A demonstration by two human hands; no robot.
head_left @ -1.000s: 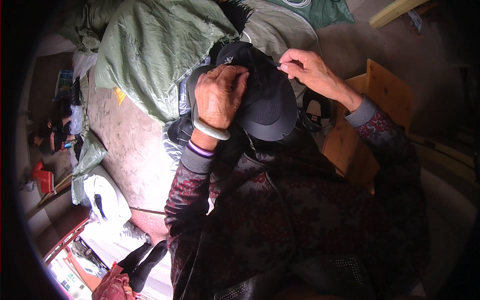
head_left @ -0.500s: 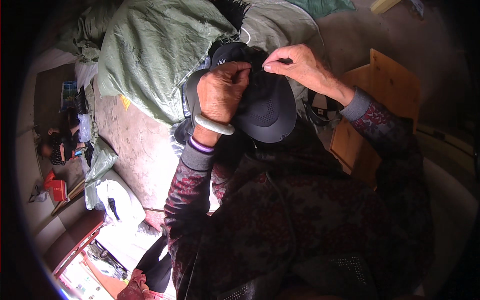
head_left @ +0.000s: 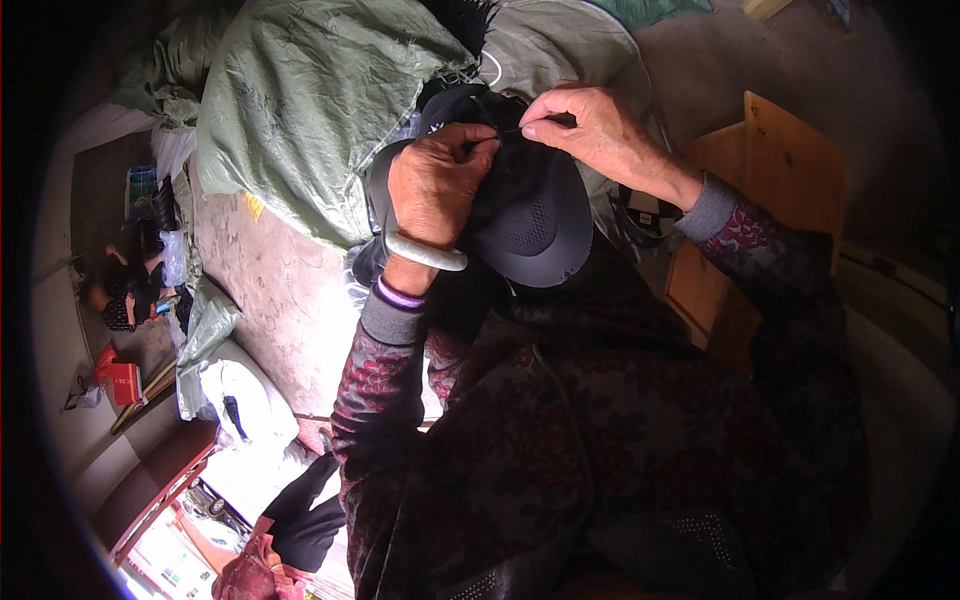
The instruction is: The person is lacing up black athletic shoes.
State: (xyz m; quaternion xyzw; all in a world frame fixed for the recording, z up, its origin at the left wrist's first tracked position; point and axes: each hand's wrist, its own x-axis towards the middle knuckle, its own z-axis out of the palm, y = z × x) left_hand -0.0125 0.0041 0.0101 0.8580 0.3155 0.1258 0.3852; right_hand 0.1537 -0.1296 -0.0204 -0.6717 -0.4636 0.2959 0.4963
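Note:
A black cap [head_left: 535, 225] with a perforated patch lies before me, its rounded brim toward my body. Over its left side is my left hand [head_left: 435, 185], thumb and forefinger pinched together near the far end of the cap. My right hand [head_left: 600, 135] is closed in a pinch just to the right, a small gap from the left fingertips. A thin dark strand seems to run between the two pinches; against the black fabric its kind is unclear. Another dark cap [head_left: 450, 105] with a small white emblem sits beyond my left hand.
Large green woven sacks [head_left: 300, 110] lie at the far left. A wooden stool or board piece [head_left: 790, 170] stands at right, with a black and white cap [head_left: 645, 215] beside it. At the left edge are a person [head_left: 120, 300] and a red box [head_left: 125, 383].
My right hand has shifted slightly left, closer to my left fingertips. My left hand keeps its pinch almost in place. The view has turned a little.

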